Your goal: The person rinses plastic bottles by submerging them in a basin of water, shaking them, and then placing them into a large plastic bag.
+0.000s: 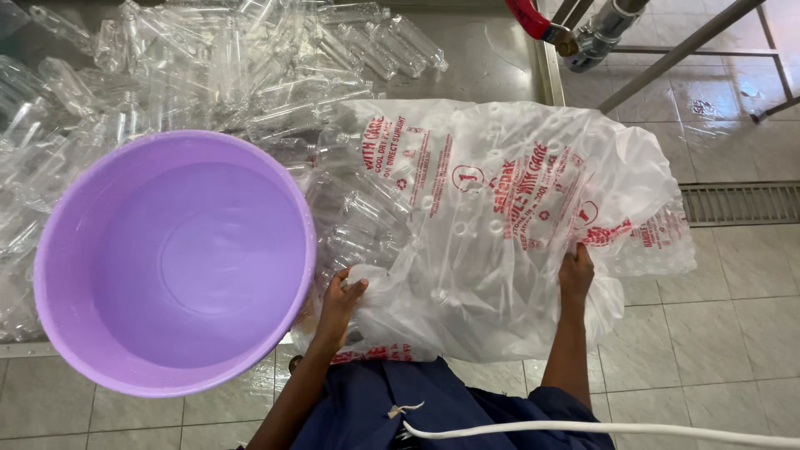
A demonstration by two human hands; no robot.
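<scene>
A large clear plastic bag (492, 208) with red print, filled with clear plastic bottles, lies in front of me over the edge of a steel table. My left hand (340, 302) grips the bag's bunched near-left end, next to the purple basin. My right hand (576, 272) holds the bag's near-right edge. An empty round purple basin (100, 350) sits to the left, its rim touching the bag.
Several loose clear plastic bottles (208, 67) are heaped on the steel table (492, 50) behind the basin and bag. A tiled floor with a drain grate (742, 204) lies to the right. Metal frame legs (692, 42) and a red-handled valve (533, 18) stand at top right. A white cord (600, 429) crosses my lap.
</scene>
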